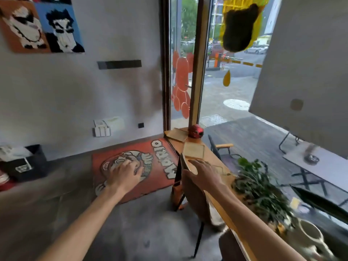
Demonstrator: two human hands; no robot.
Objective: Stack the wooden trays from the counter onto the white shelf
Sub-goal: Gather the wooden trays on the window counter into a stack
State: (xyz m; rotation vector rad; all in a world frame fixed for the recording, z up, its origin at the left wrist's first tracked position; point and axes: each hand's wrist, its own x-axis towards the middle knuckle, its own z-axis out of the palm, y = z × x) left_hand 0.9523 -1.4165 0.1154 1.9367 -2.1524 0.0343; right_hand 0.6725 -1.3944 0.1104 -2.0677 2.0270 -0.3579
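Observation:
A narrow wooden counter (211,157) runs along the window on the right. A light wooden tray (194,150) lies flat on it, and more flat wooden trays (176,134) sit at its far end. My right hand (204,174) grips the edge of a wooden tray (185,162) that is tilted up on its side at the counter's near edge. My left hand (125,175) hovers over the floor to the left, fingers loosely curled, holding nothing. No white shelf is visible in this view.
A red round object (195,130) stands at the counter's far end. A leafy plant (261,189) and a pale mug (310,236) sit on the counter near me. Brown chairs (194,196) stand below the counter. An orange rug (135,166) covers the floor.

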